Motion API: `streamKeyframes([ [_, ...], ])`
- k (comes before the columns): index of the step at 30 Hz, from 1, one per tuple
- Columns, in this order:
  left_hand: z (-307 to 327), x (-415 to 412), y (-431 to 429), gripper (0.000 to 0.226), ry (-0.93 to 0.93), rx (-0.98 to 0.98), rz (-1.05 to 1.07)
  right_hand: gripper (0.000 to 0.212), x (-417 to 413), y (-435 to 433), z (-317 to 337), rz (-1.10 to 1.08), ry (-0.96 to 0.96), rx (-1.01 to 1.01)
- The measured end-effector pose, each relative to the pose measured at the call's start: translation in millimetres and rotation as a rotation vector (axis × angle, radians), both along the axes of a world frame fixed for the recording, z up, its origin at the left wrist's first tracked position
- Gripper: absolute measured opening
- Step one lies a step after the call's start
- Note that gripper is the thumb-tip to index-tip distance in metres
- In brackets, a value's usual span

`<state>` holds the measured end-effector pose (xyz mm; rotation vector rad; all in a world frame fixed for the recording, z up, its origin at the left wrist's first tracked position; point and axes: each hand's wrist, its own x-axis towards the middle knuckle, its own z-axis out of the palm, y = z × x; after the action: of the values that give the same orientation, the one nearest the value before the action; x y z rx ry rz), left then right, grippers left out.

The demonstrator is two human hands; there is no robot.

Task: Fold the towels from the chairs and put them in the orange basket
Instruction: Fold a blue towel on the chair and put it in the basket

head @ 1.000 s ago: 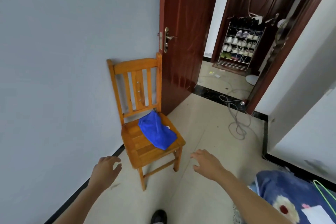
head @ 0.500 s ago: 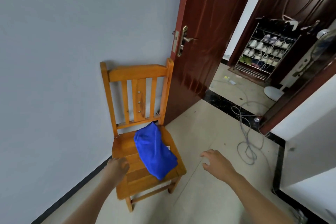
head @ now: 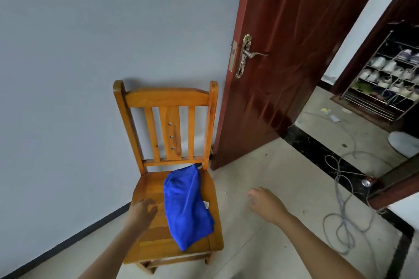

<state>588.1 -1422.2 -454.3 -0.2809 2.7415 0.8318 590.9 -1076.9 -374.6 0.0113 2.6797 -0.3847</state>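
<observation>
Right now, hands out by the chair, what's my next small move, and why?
Probably slide the left hand onto the blue towel and grip it. It lies bunched and unheld on the wooden chair seat; the left hand is open beside it, the right hand farther off over the floor.

A pale grey-blue painted wall (head: 90,41) with a black skirting strip (head: 68,242) at its foot meets a dark reddish-brown wooden door (head: 283,63), which stands open and carries a brass lever handle (head: 246,54) on an ornate plate. On the beige tiled floor (head: 272,176) a polished black stone threshold strip (head: 317,149) crosses the doorway, and loose loops of grey cable (head: 342,217) trail over it. Beyond the doorway stands a metal wire shoe rack (head: 385,84) with rows of mostly white shoes (head: 378,62), and near it a white rounded object (head: 403,144) sits at the right edge of the view.
</observation>
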Motion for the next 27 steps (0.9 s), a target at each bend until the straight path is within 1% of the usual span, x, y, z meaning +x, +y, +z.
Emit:
streamKeyframes([
  [3,0.7,6.3,27.5,0.023,-0.015,-0.002,0.102,0.042,-24.2,27.0,-3.8,0.088,-0.015,-0.009],
  [8,3.6,19.9,75.8,0.022,0.004,0.053,0.277,0.040,-55.5,52.4,-8.4,0.232,-0.065,-0.018],
  [9,3.1,26.7,85.2,0.022,-0.017,0.050,0.299,0.040,-59.2,54.5,-14.3,0.255,-0.081,-0.015],
  [12,-3.5,50.0,102.3,0.024,-0.091,0.049,0.332,0.040,-58.9,50.4,-25.5,0.288,-0.124,-0.030],
  [14,-13.1,55.3,98.7,0.023,-0.120,0.059,0.412,0.041,-76.2,36.8,-45.8,0.340,-0.188,-0.049],
  [18,-16.0,60.4,87.2,0.024,-0.164,0.056,0.468,0.041,-84.5,11.2,-57.2,0.388,-0.268,-0.065],
  [23,-35.4,47.3,77.9,0.026,-0.238,0.096,0.519,0.039,-96.7,-14.5,-78.9,0.385,-0.384,-0.031],
  [27,-54.5,19.4,76.7,0.028,-0.297,0.135,0.510,0.033,-113.8,-25.5,-104.0,0.296,-0.457,-0.034],
])
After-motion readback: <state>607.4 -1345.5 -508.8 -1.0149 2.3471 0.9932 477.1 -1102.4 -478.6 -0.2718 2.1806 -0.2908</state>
